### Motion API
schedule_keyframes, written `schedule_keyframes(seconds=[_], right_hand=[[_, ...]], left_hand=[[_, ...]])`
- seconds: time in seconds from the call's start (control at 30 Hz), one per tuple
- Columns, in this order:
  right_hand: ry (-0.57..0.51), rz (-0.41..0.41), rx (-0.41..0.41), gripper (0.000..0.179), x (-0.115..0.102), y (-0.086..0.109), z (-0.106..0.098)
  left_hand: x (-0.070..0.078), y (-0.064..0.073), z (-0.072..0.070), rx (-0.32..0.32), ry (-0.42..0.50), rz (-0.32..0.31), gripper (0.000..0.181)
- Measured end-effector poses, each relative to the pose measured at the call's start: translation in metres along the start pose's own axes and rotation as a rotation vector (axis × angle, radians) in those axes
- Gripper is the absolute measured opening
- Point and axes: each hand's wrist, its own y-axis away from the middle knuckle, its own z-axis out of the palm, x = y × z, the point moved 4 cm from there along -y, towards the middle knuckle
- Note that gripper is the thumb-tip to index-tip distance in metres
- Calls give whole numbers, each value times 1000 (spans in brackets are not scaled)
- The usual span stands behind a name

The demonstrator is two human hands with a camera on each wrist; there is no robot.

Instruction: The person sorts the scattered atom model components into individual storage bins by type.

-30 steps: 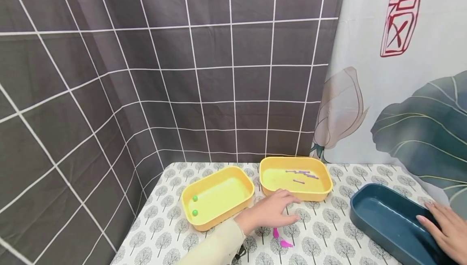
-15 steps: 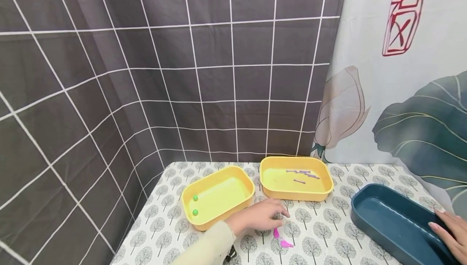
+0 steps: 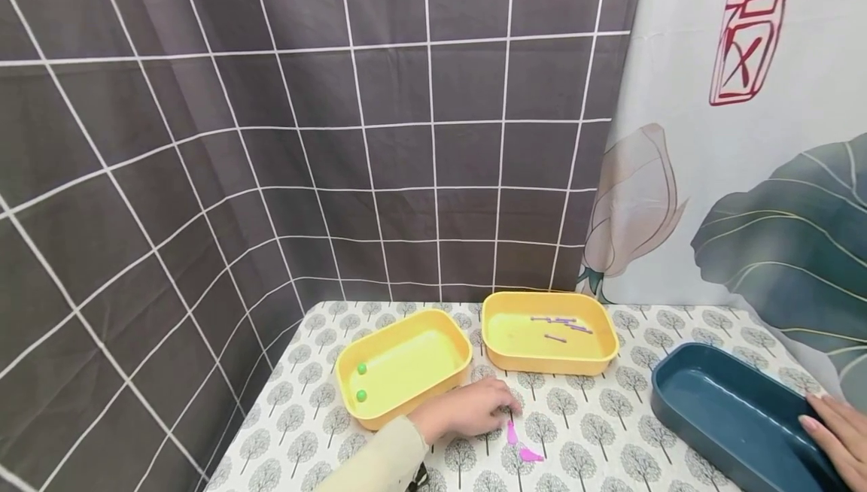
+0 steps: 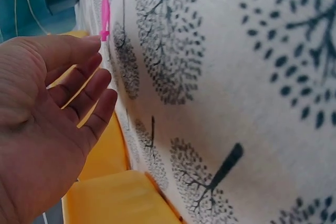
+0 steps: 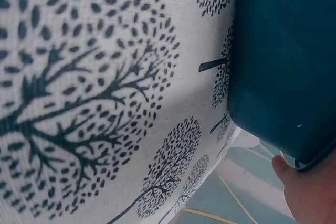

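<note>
In the head view my left hand (image 3: 467, 408) is low over the patterned cloth, its fingers loosely bent. Just beyond its fingertips lie two small pink teardrop-shaped pieces (image 3: 530, 454), one behind the other. Seen from the left wrist, the thumb tip is right at the narrow collared end of the nearer pink piece (image 4: 105, 17), and no object shows between the fingers. At the right edge my right hand (image 3: 843, 435) holds the far rim of a deep blue tray (image 3: 698, 413), with fingertips at its edge. Only part of that hand shows in the right wrist view.
A yellow tray (image 3: 433, 394) with two green balls (image 3: 362, 396) stands left of the pink pieces. Behind them, another yellow tray (image 3: 542, 362) contains several thin purple sticks (image 3: 555, 338). A gridded dark curtain (image 3: 400, 153) rises behind the table.
My left hand has drawn back left and down from near the rear yellow tray to the pink pieces, its fingers bending more. My right hand has slid slightly rightward along the blue tray's rim.
</note>
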Motion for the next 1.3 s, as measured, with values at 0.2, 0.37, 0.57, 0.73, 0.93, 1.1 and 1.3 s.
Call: schedule_keyframes(seconds=[0.2,0.37,0.57,0.73,0.93,1.1,1.3], right_hand=[[11,-217,57,58,-6,-3,-4],[20,-247,65,56,-4,-4,-3],[25,-185,13,49,2,-5,2],[32,-127,-8,49,4,-3,3],[21,-248,51,48,1,-2,1],[4,-252,48,48,1,-2,0],[3,-231,-1,50,-1,-4,-2]], left_hand=[[-2,-1,6,-5,-7,-7,29],[-4,-3,10,14,2,-38,20],[-7,-6,14,47,30,-34,5],[-7,-7,14,65,28,-3,3],[-6,-8,14,59,7,12,3],[-6,-8,16,55,-6,14,4],[-6,-10,17,56,-8,-9,9]])
